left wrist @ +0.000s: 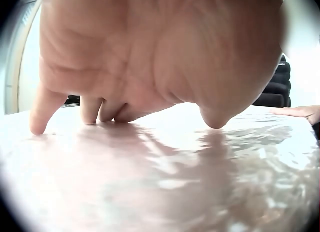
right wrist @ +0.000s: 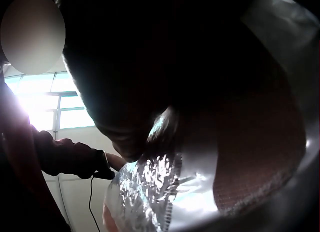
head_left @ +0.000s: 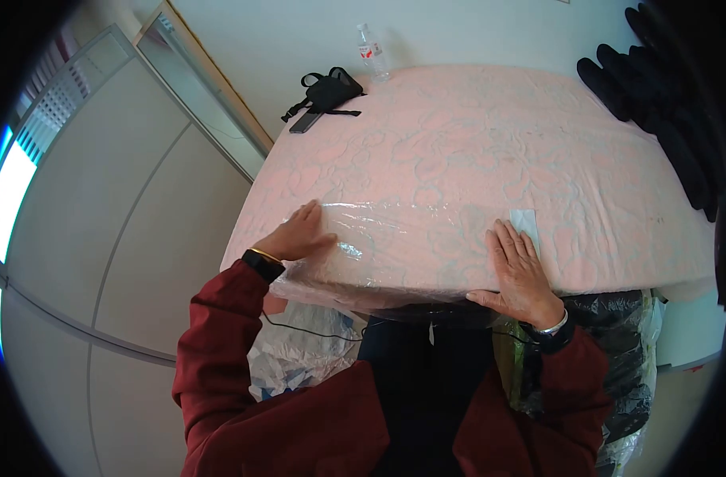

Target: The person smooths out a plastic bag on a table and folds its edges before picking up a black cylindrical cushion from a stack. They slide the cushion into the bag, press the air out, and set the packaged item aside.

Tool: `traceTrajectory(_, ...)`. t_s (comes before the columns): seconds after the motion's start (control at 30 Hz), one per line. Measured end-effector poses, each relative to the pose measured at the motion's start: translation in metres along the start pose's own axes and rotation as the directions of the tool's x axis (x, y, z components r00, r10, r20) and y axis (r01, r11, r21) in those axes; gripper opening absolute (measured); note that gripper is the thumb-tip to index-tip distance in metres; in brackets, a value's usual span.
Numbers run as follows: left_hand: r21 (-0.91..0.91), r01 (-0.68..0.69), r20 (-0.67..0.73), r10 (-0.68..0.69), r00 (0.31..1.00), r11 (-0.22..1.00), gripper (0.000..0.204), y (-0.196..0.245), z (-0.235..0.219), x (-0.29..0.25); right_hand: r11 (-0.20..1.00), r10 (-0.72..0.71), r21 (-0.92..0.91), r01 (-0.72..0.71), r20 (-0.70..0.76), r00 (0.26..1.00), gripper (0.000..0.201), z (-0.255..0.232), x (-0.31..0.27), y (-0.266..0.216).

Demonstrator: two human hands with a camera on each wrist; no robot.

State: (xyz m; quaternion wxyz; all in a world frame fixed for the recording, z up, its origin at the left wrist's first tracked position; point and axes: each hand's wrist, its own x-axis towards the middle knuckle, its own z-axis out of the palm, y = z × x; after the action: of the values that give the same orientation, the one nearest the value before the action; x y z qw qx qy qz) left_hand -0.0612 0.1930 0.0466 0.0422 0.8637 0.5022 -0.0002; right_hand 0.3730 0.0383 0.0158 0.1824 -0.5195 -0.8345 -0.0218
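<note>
Glossy clear film (head_left: 395,230) lies along the near edge of the pink-clothed table (head_left: 442,135), and I've got the right hand (head_left: 520,274) resting flat, unclenched, partly over a white patch (head_left: 528,224). Only my left wrist view reveals the left hand (head_left: 291,236) propped on outstretched fingers (left wrist: 42,112), palm lifted; a black bag (head_left: 331,93) and clear bottle (head_left: 372,53) sit beyond.

In the head view, a bottle (head_left: 372,52) stands at twelve o'clock, a bag (head_left: 330,91) and phone (head_left: 304,122) lie nearer eleven, with a mirror (head_left: 194,97) at half past ten, wardrobe (head_left: 100,199) at nine and black padding (head_left: 671,131) at two.
</note>
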Motion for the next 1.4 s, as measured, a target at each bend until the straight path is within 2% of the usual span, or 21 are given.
traceTrajectory(0.03,0.004,-0.003,-0.003,0.003,1.0,1.0,0.087,0.0,-0.011,0.0,1.0,-0.001,-0.002,0.001,-0.001,1.0,0.104,-0.001,0.001,0.0)
traceTrajectory(0.13,0.014,0.276,0.24,-0.271,0.932,0.961,0.078,-0.002,-0.037,0.004,1.0,0.004,0.007,-0.004,0.007,1.0,0.104,0.001,-0.001,-0.002)
traceTrajectory(0.17,0.015,0.276,0.247,-0.272,0.93,0.961,0.078,-0.001,-0.032,0.008,1.0,0.003,0.002,-0.003,0.005,1.0,0.104,-0.001,-0.001,-0.001)
traceTrajectory(0.2,0.062,0.07,0.016,-0.071,0.997,0.996,0.069,0.007,-0.023,0.013,1.0,0.002,-0.002,-0.002,0.007,1.0,0.104,-0.001,0.0,-0.001)
traceTrajectory(0.23,0.149,-0.121,-0.202,0.15,0.968,0.981,0.06,0.015,-0.013,0.017,1.0,-0.002,-0.008,0.002,0.012,1.0,0.105,0.0,0.0,-0.002)
traceTrajectory(0.27,0.138,-0.115,-0.198,0.141,0.97,0.984,0.06,0.023,-0.004,0.024,1.0,-0.008,-0.008,0.008,0.025,1.0,0.105,0.0,0.0,-0.004)
traceTrajectory(0.33,-0.006,-0.283,-0.214,0.276,0.937,0.959,0.058,0.05,-0.002,0.038,1.0,-0.013,-0.008,0.013,0.017,1.0,0.105,-0.001,0.001,-0.004)
traceTrajectory(0.5,-0.122,-0.155,-0.143,0.137,0.98,0.98,0.051,0.052,-0.016,0.055,1.0,0.001,0.005,-0.001,-0.009,1.0,0.105,-0.001,0.001,-0.003)
traceTrajectory(0.6,-0.225,-0.097,0.108,0.124,0.986,0.97,0.034,0.031,-0.033,0.048,1.0,0.007,0.002,-0.007,-0.011,1.0,0.105,-0.002,0.001,-0.002)
traceTrajectory(0.63,-0.223,-0.094,0.114,0.122,0.986,0.97,0.034,0.023,-0.035,0.043,1.0,0.003,0.002,-0.003,-0.012,1.0,0.105,-0.001,0.001,-0.002)
traceTrajectory(0.73,-0.304,-0.255,-0.081,0.241,0.967,0.918,0.025,0.004,-0.04,0.021,1.0,-0.008,0.01,0.008,-0.024,1.0,0.105,0.001,0.001,-0.002)
traceTrajectory(0.77,-0.307,-0.251,-0.082,0.237,0.968,0.918,0.025,0.001,-0.041,0.014,1.0,-0.017,0.008,0.018,-0.03,0.999,0.105,0.0,0.001,-0.002)
traceTrajectory(0.87,-0.56,0.069,0.105,-0.012,0.994,0.825,0.022,0.002,-0.054,-0.009,1.0,0.007,0.024,-0.006,-0.023,1.0,0.103,-0.003,0.001,-0.003)
traceTrajectory(0.93,-0.619,0.033,0.041,-0.01,0.999,0.784,0.025,-0.004,-0.057,-0.017,1.0,0.008,0.027,-0.007,-0.024,1.0,0.102,-0.006,0.0,-0.004)
traceTrajectory(1.03,-0.715,-0.056,-0.085,-0.008,0.996,0.697,0.031,-0.016,-0.067,-0.027,0.996,0.009,0.081,0.021,-0.356,0.934,0.083,-0.013,-0.007,-0.005)
traceTrajectory(1.07,-0.717,0.011,-0.095,-0.113,0.989,0.697,0.031,-0.023,-0.074,-0.03,0.996,-0.001,0.078,0.03,-0.353,0.936,0.083,-0.016,-0.009,-0.008)
traceTrajectory(1.13,-0.724,0.144,-0.104,-0.313,0.944,0.675,0.031,-0.031,-0.082,-0.034,0.982,0.046,0.183,0.051,-0.49,0.871,0.067,-0.021,-0.015,-0.013)
traceTrajectory(1.17,-0.725,0.142,-0.105,-0.312,0.944,0.674,0.031,-0.031,-0.08,-0.034,0.97,0.078,0.233,0.064,-0.554,0.829,0.059,-0.023,-0.018,-0.015)
traceTrajectory(1.27,-0.797,0.24,-0.168,-0.586,0.793,0.554,0.031,-0.031,-0.074,-0.034,0.953,0.102,0.29,0.089,-0.585,0.804,0.05,-0.023,-0.017,-0.027)
traceTrajectory(1.33,-0.82,0.243,-0.134,-0.588,0.798,0.517,0.03,-0.026,-0.067,-0.033,0.942,0.117,0.32,0.1,-0.595,0.796,0.046,-0.02,-0.018,-0.037)
traceTrajectory(1.4,-0.862,0.255,-0.062,-0.591,0.805,0.438,0.029,-0.014,-0.055,-0.032,0.826,0.266,0.562,0.04,-0.452,0.851,0.044,-0.013,-0.021,-0.047)
